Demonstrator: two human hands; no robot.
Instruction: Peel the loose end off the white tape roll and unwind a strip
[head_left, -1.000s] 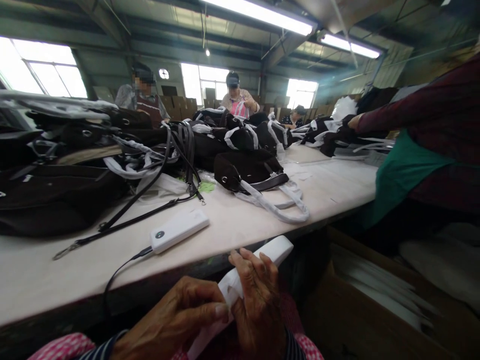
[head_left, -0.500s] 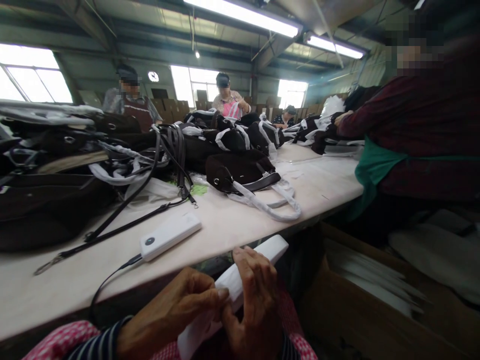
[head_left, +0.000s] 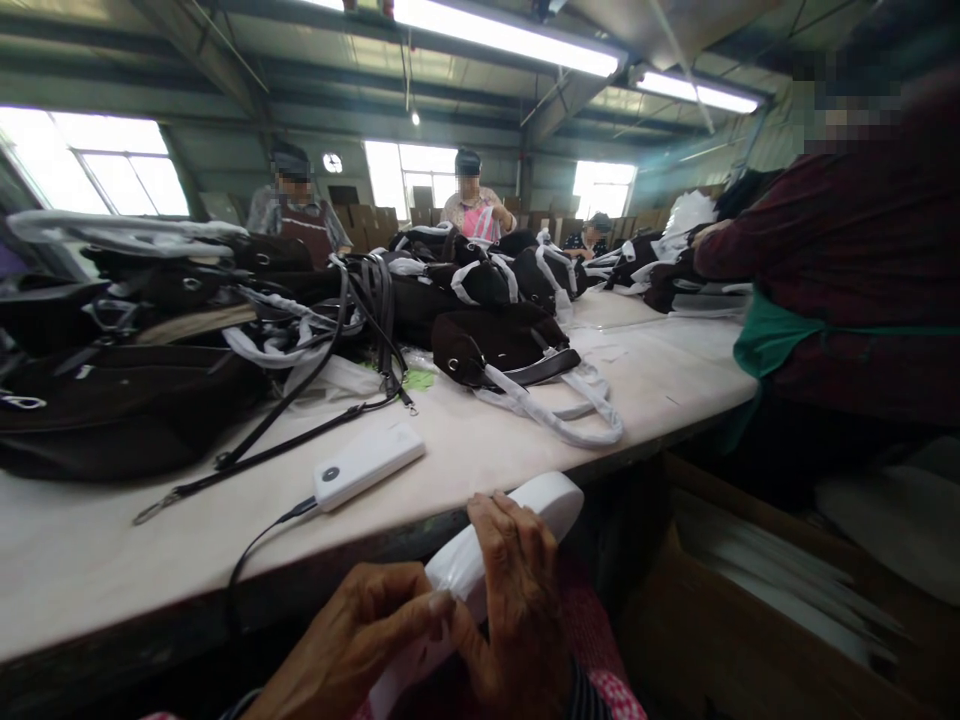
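Note:
Low in the middle, in front of the table edge, I hold a long white padded strip (head_left: 553, 500) with a rounded far end. It looks wrapped in thin, slightly shiny white sheet; what lies inside is hidden. My right hand (head_left: 514, 595) lies over the strip with its fingers curled round the far side. On the near part, my left hand (head_left: 367, 625) pinches the wrapping between thumb and fingers, close to the right thumb. The strip's lower end runs down between my wrists toward my lap.
A white power bank (head_left: 371, 466) with a black cable (head_left: 251, 555) lies on the table (head_left: 645, 400). Dark handbags (head_left: 495, 340) with white-wrapped handles and black straps (head_left: 300, 435) are heaped behind. A cardboard box (head_left: 697, 600) of white sheets stands right, near a co-worker (head_left: 885, 270); others work across the table.
The view has swung slightly left, so the table things sit farther right. Both hands keep their hold on the white strip, and its far end looks rounder and more bent.

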